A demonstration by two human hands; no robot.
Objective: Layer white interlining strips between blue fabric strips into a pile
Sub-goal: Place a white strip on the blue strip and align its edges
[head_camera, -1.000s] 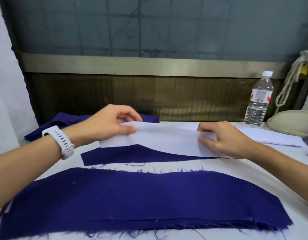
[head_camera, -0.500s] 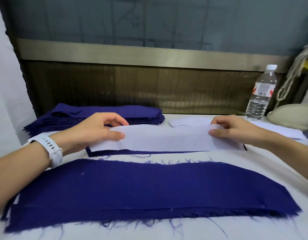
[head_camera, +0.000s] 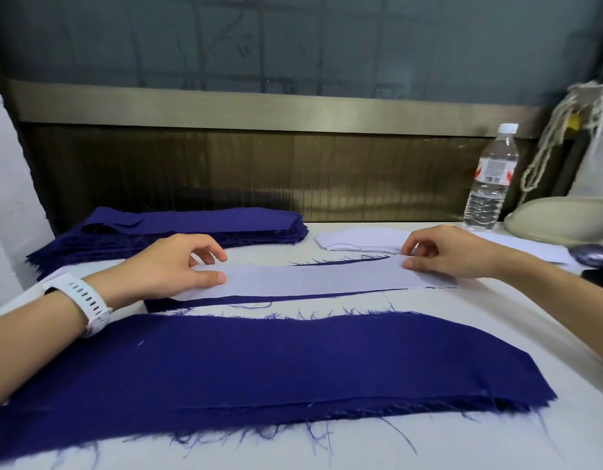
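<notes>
Both hands work one white strip [head_camera: 313,278] at mid-frame: the left hand [head_camera: 171,262] pinches its left end between thumb and curled fingers, and the right hand [head_camera: 446,251] pinches the right end the same way, each closed lightly on the strip's edge. Holding both ends keeps the limp interlining taut and straight, presumably so it can be squared over the blue strip [head_camera: 259,298] beneath it, whose dark edge peeks out along the near side and at the far right. Lower in the frame, a broad blue pile [head_camera: 259,364] with frayed edges lies flat on the surface [head_camera: 497,435], close to the body; it is likely the growing stack. Supplies sit behind: a blue stack [head_camera: 191,225] at middle left and a white stack [head_camera: 361,239] just beyond the right hand, both within easy reach. At the right, a bottle [head_camera: 490,178] and a pale rounded object [head_camera: 561,215] stand well clear of the work. Nothing blocks the hands; only loose blue threads on the surface could catch under the strip.
</notes>
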